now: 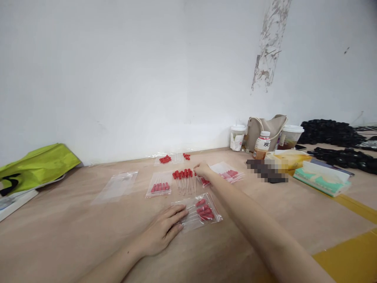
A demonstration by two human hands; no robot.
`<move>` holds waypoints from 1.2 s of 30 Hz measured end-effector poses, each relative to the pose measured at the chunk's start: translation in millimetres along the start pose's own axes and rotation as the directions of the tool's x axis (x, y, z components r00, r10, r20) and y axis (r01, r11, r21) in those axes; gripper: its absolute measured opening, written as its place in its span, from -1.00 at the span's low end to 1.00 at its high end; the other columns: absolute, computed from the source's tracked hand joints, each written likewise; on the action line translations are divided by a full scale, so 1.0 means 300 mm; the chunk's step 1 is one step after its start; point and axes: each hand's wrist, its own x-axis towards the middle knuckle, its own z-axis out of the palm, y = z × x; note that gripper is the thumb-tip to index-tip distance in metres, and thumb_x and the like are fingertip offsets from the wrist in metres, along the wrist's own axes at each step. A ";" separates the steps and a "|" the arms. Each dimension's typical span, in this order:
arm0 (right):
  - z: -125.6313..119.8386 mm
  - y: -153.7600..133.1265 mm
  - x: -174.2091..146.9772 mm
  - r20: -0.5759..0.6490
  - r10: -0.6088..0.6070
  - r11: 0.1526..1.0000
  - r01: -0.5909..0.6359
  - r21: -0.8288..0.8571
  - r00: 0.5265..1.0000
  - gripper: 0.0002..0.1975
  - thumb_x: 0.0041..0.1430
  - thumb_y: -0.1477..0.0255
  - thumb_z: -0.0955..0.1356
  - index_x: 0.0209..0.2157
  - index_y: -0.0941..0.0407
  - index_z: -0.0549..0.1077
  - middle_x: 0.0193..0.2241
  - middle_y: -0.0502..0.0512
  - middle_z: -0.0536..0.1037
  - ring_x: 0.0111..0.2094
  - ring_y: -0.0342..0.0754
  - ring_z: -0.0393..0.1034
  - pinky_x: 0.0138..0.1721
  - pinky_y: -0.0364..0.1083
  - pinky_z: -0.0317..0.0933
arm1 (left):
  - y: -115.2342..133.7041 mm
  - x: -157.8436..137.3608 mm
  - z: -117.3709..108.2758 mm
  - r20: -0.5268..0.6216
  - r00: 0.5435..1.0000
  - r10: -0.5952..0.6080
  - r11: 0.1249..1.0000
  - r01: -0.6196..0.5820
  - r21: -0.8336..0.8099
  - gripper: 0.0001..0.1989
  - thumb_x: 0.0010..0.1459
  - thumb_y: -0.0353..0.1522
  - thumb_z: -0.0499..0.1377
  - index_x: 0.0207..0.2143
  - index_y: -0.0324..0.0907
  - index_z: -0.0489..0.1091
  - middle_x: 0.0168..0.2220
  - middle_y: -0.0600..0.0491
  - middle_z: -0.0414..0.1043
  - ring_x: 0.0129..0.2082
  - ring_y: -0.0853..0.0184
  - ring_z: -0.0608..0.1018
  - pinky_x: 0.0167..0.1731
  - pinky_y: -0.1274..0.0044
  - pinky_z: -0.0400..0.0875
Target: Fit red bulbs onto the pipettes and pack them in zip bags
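My left hand (163,230) rests at the near left edge of a clear zip bag (193,224), its fingers and thumb stretched out over the plastic. In that bag lie several tools (205,210) with red handles and thin pale shafts. My right hand (202,169) is stretched farther out, fingertips pinched at the right end of a row of loose red-handled tools (182,177). One thin shaft stands just below those fingertips; the fingers partly cover its handle. Left of the row is another filled zip bag (159,184), and past my right wrist a further bag (228,173) with red handles.
A bare zip bag (120,182) lies left; small red pieces (165,159) sit by the wall. At left is a yellow-green bag (38,159). At right stand a bottle (262,145), lidded cups (238,137), a beige bag (256,131), a tissue pack (321,179) and black bundles (331,133).
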 end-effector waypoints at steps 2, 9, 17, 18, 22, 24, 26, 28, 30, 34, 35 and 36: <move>-0.067 -0.003 -0.031 -0.022 -0.011 0.995 0.013 0.099 1.000 -0.88 -0.04 0.52 0.29 -0.61 0.19 0.31 -0.72 -0.02 0.33 -0.71 -0.24 0.19 -0.67 -0.24 0.07 | -0.002 0.000 0.000 0.009 1.000 0.000 1.000 0.000 0.006 -0.61 0.24 -0.26 -0.15 0.12 0.03 0.04 0.16 0.12 0.01 0.13 0.29 0.12 0.09 0.35 0.04; -0.272 0.154 -0.251 -0.234 -0.093 0.870 0.193 0.454 0.968 -0.83 0.09 0.30 0.20 -0.38 0.11 0.16 -0.61 -0.09 0.34 -0.68 -0.25 0.24 -0.66 -0.24 0.16 | 0.004 0.001 -0.007 0.014 1.000 -0.012 1.000 0.012 0.014 -0.60 0.24 -0.25 -0.16 0.14 0.03 -0.01 0.17 0.11 0.00 0.13 0.28 0.11 0.08 0.36 0.06; -0.214 0.270 -0.342 -0.228 -0.046 0.732 0.188 0.654 0.972 -0.54 -0.20 0.10 0.36 -0.36 0.07 0.14 -0.59 -0.14 0.32 -0.63 -0.19 0.30 -0.60 -0.17 0.25 | 0.004 0.000 -0.004 0.010 1.000 -0.012 1.000 0.012 0.025 -0.59 0.24 -0.26 -0.16 0.14 0.03 -0.03 0.16 0.09 -0.01 0.13 0.26 0.11 0.08 0.35 0.06; -0.199 0.269 -0.344 -0.217 -0.036 0.715 0.177 0.676 0.975 -0.53 -0.21 0.09 0.37 -0.36 0.06 0.14 -0.59 -0.14 0.33 -0.63 -0.19 0.31 -0.59 -0.16 0.25 | 0.003 -0.001 -0.002 0.011 1.000 -0.010 1.000 0.010 0.029 -0.59 0.24 -0.26 -0.16 0.14 0.03 -0.03 0.16 0.09 -0.01 0.13 0.26 0.11 0.07 0.35 0.06; -0.147 0.267 -0.365 -0.109 -0.006 0.657 0.086 0.749 0.994 -0.55 -0.22 0.15 0.40 -0.38 0.06 0.14 -0.56 -0.11 0.37 -0.55 -0.15 0.36 -0.44 -0.10 0.28 | -0.002 0.000 0.001 0.002 1.000 -0.002 1.000 0.002 0.029 -0.59 0.24 -0.27 -0.16 0.15 0.03 -0.04 0.16 0.08 0.00 0.12 0.27 0.12 0.07 0.36 0.08; -0.134 0.269 -0.380 -0.031 -0.042 0.699 0.051 0.713 0.999 -0.60 -0.20 0.20 0.40 -0.40 0.08 0.17 -0.54 -0.08 0.39 -0.50 -0.15 0.36 -0.39 -0.09 0.26 | -0.002 0.000 0.002 -0.004 1.000 -0.003 1.000 0.003 0.025 -0.59 0.23 -0.27 -0.15 0.15 0.04 -0.03 0.16 0.09 0.00 0.12 0.26 0.12 0.07 0.36 0.07; -0.132 0.271 -0.390 0.017 -0.111 0.804 0.080 0.589 0.994 -0.66 -0.18 0.23 0.40 -0.44 0.11 0.24 -0.53 -0.05 0.40 -0.50 -0.16 0.33 -0.41 -0.11 0.23 | -0.001 0.000 0.002 -0.005 1.000 -0.005 1.000 0.005 0.017 -0.59 0.23 -0.27 -0.15 0.14 0.04 -0.03 0.16 0.10 0.00 0.12 0.26 0.12 0.07 0.35 0.06; -0.135 0.270 -0.393 0.017 -0.192 0.896 0.168 0.411 0.981 -0.70 -0.18 0.25 0.40 -0.47 0.14 0.31 -0.54 -0.04 0.40 -0.52 -0.18 0.28 -0.46 -0.15 0.17 | 0.000 -0.001 0.001 -0.010 1.000 -0.009 1.000 0.009 0.003 -0.58 0.23 -0.27 -0.14 0.15 0.04 -0.04 0.16 0.10 0.00 0.12 0.26 0.11 0.08 0.35 0.05; -0.135 0.265 -0.390 -0.013 -0.257 0.933 0.252 0.256 0.966 -0.74 -0.17 0.26 0.39 -0.48 0.16 0.37 -0.57 -0.04 0.39 -0.55 -0.19 0.22 -0.50 -0.17 0.12 | 0.001 -0.001 -0.001 -0.012 1.000 -0.021 1.000 0.020 -0.014 -0.57 0.22 -0.26 -0.13 0.15 0.03 -0.06 0.17 0.09 0.00 0.12 0.25 0.12 0.07 0.34 0.05; -0.107 0.249 -0.383 -0.029 -0.319 0.939 0.320 0.128 0.947 -0.78 -0.14 0.29 0.38 -0.48 0.16 0.42 -0.62 -0.04 0.38 -0.60 -0.20 0.16 -0.54 -0.19 0.07 | 0.005 -0.003 -0.006 -0.017 0.999 -0.029 0.999 0.029 -0.026 -0.54 0.22 -0.25 -0.12 0.17 0.01 -0.09 0.16 0.07 0.02 0.12 0.24 0.12 0.07 0.33 0.05; -0.096 0.245 -0.384 -0.018 -0.325 0.938 0.324 0.122 0.946 -0.79 -0.13 0.29 0.37 -0.47 0.16 0.43 -0.61 -0.02 0.40 -0.59 -0.20 0.17 -0.54 -0.19 0.07 | 0.005 -0.003 -0.006 -0.021 0.999 -0.027 0.999 0.027 -0.025 -0.54 0.22 -0.25 -0.13 0.17 0.01 -0.10 0.16 0.07 0.02 0.12 0.24 0.13 0.07 0.34 0.06; -0.086 0.242 -0.386 0.000 -0.329 0.937 0.327 0.123 0.944 -0.79 -0.12 0.30 0.37 -0.46 0.16 0.44 -0.59 -0.01 0.42 -0.58 -0.19 0.19 -0.53 -0.18 0.08 | 0.005 -0.003 -0.005 -0.024 0.999 -0.025 0.999 0.025 -0.024 -0.54 0.22 -0.26 -0.13 0.17 0.01 -0.10 0.16 0.07 0.02 0.12 0.24 0.13 0.07 0.34 0.06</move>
